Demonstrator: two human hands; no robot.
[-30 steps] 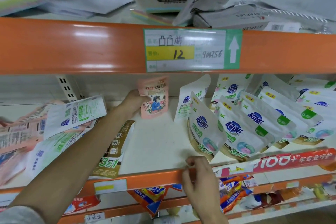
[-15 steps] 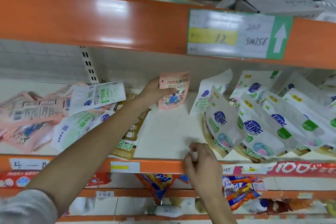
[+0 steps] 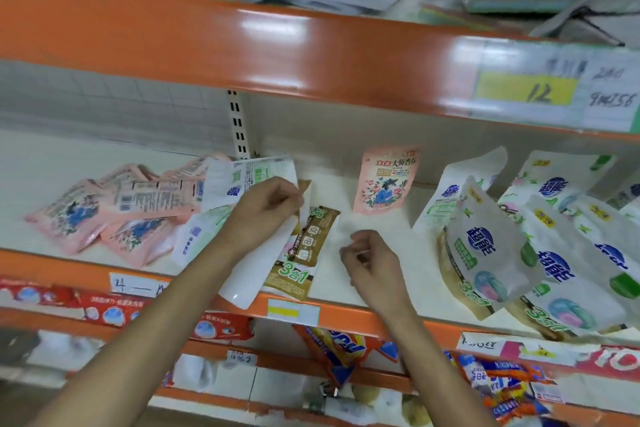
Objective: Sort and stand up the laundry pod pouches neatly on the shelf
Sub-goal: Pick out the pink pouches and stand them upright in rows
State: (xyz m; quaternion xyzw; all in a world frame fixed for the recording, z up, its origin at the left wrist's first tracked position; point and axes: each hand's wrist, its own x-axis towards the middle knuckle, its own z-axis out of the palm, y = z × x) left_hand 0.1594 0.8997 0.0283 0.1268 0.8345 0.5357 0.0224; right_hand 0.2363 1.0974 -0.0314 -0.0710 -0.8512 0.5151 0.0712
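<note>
The left hand (image 3: 268, 204) is closed on the top edge of a flat white plastic pouch with a gold "3合1" panel (image 3: 277, 253), apparently to lift it out of the tumbled heap of pink and white pouches (image 3: 131, 208) on the left of the cream shelf with an orange front rail (image 3: 360, 314). The right hand (image 3: 370, 256) hovers loosely curled and empty above the bare centre, probably ready to steady it. One pink floral pouch (image 3: 384, 180) stands against the back wall, likely starting a row, beside the leaning white and green pouches (image 3: 502, 246).
</note>
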